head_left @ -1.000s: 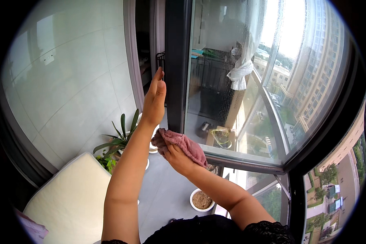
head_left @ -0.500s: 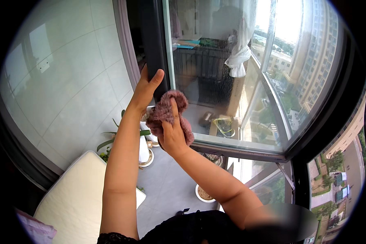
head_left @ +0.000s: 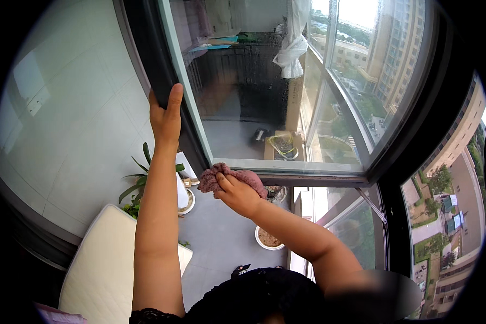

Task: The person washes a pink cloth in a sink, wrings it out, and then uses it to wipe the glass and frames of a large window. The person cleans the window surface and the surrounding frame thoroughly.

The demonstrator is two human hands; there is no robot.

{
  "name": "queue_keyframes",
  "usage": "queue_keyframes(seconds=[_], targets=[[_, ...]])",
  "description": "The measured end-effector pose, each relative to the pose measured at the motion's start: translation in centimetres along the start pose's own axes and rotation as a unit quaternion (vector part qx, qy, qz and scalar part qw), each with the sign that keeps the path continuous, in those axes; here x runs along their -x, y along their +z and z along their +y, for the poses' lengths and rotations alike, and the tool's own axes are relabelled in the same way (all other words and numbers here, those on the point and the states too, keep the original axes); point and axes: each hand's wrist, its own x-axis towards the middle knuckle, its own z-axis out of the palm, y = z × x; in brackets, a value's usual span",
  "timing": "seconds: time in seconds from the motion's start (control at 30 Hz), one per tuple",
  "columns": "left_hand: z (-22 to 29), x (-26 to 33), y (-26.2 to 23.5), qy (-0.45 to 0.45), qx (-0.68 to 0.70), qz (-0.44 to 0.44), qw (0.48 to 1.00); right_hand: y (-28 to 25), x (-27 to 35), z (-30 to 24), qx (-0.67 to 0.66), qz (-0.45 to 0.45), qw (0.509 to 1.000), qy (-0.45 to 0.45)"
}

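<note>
My left hand point(head_left: 166, 120) is closed around the dark upright edge of an open window sash point(head_left: 152, 54), thumb on the near side. In my right hand point(head_left: 237, 195) is a bunched, fluffy mauve cleaning cloth point(head_left: 251, 180). It is pressed against the lower left corner of the sash, where the upright meets the bottom rail point(head_left: 318, 180). Above the cloth, the glass pane point(head_left: 237, 116) carries droplets or streaks, with a room's furniture and a tied white curtain point(head_left: 291, 56) showing in it.
A metal stay arm point(head_left: 370, 205) joins the sash to the outer frame point(head_left: 397, 232). Beyond lies a long drop to the grounds. Below stand a leafy plant point(head_left: 140, 181), a round white pot point(head_left: 269, 237) and a cream padded panel point(head_left: 102, 259). A tiled wall point(head_left: 75, 135) rises at left.
My right hand and the cloth have moved down from the upright to the sash's bottom corner. The sash appears further left, with my left hand still gripping its edge.
</note>
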Motion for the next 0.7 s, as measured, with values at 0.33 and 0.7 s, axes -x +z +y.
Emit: queue_keyframes(seconds=[0.33, 0.7], targets=[[-6.1, 5.4, -1.4, -0.051, -0.035, -0.022, 0.998, -13.2, 14.9, 6.5, 0.153, 0.063, 0.98, 0.109], [-6.7, 5.2, -1.5, -0.011, -0.029, -0.025, 0.999, -9.2, 10.4, 2.9, 0.164, 0.169, 0.955, 0.178]])
